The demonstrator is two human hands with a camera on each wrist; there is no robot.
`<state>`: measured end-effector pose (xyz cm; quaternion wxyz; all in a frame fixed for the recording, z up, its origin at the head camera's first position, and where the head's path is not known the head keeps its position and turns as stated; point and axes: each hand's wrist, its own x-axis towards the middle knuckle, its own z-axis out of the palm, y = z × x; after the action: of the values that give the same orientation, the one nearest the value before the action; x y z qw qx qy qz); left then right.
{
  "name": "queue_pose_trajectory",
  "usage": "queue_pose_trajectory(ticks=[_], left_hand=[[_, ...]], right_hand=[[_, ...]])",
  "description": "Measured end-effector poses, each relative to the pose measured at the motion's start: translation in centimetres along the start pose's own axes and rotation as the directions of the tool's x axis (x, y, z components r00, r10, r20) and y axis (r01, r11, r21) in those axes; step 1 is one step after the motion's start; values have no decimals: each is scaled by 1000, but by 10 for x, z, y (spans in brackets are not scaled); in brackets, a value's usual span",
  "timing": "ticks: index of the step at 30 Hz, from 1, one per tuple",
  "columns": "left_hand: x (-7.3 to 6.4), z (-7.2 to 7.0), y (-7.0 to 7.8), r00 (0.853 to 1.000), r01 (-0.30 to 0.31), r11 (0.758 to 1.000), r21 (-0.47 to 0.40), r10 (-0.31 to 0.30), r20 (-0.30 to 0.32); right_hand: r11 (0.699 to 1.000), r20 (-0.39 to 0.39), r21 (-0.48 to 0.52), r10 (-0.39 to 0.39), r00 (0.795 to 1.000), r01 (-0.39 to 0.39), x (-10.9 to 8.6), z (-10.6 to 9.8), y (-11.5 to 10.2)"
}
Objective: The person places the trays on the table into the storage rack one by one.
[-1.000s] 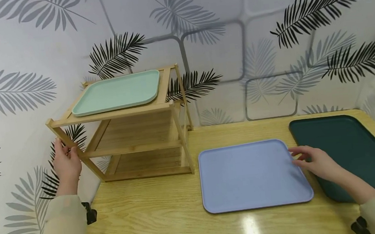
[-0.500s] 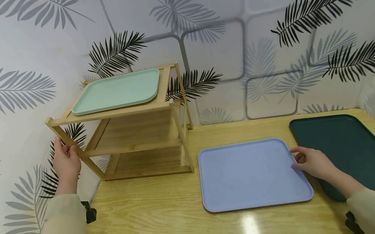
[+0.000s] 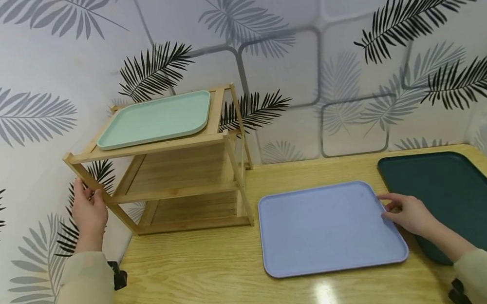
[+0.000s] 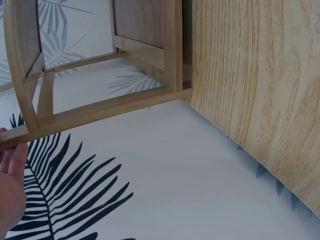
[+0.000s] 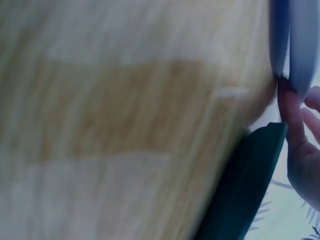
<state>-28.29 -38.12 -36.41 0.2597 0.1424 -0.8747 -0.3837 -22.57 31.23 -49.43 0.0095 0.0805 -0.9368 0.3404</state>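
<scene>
A wooden three-tier rack (image 3: 177, 192) stands at the left of the table. My left hand (image 3: 89, 213) grips its front left leg, thumb in front and fingers partly hidden behind; the left wrist view also shows this hand (image 4: 11, 195) on the wooden leg (image 4: 100, 111). On the top tier lies a mint-green tray (image 3: 156, 118). A lavender-blue tray (image 3: 321, 227) lies flat to the right of the rack. With thumb and fingers, my right hand (image 3: 410, 214) pinches its right edge. The right wrist view catches the blue tray (image 5: 304, 45) edge-on at the fingertips.
A larger dark green tray (image 3: 455, 205) lies on the right, partly behind my right arm. The wood-grain table (image 3: 194, 284) backs onto a leaf-patterned wall (image 3: 281, 84). Black wrist straps (image 3: 118, 275) show at the cuffs.
My right hand's thumb and fingers have closed on the blue tray's right edge. The left hand keeps its hold on the rack's leg. The trays have not visibly moved.
</scene>
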Motion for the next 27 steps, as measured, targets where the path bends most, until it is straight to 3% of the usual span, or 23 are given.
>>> queue_pose_trajectory(ticks=[4, 6, 10, 12, 15, 24, 27], left_hand=[[0, 0, 1, 1000, -4, 1000, -1, 4, -2], [0, 0, 1, 1000, -6, 1000, -1, 6, 0], [0, 0, 1, 1000, -7, 1000, 6, 7, 1], [0, 0, 0, 1000, -8, 1000, 9, 8, 0], [0, 0, -1, 1000, -13, 1000, 14, 13, -3], [-1, 0, -2, 1000, -20, 1000, 14, 20, -15], [-1, -1, -1, 1000, -24, 1000, 13, 25, -13]], right_hand=[[989, 44, 146, 3, 999, -9, -2, 0, 4], [959, 106, 280, 14, 994, -43, -4, -1, 7], [827, 245, 542, 15, 969, -150, -9, -4, 11], [758, 299, 625, -7, 954, -190, -13, -5, 12], [684, 338, 695, -36, 941, -223, -20, -6, 13], [533, 364, 812, -141, 921, -240, -44, -4, 11], [503, 367, 829, -157, 917, -246, -52, -5, 10]])
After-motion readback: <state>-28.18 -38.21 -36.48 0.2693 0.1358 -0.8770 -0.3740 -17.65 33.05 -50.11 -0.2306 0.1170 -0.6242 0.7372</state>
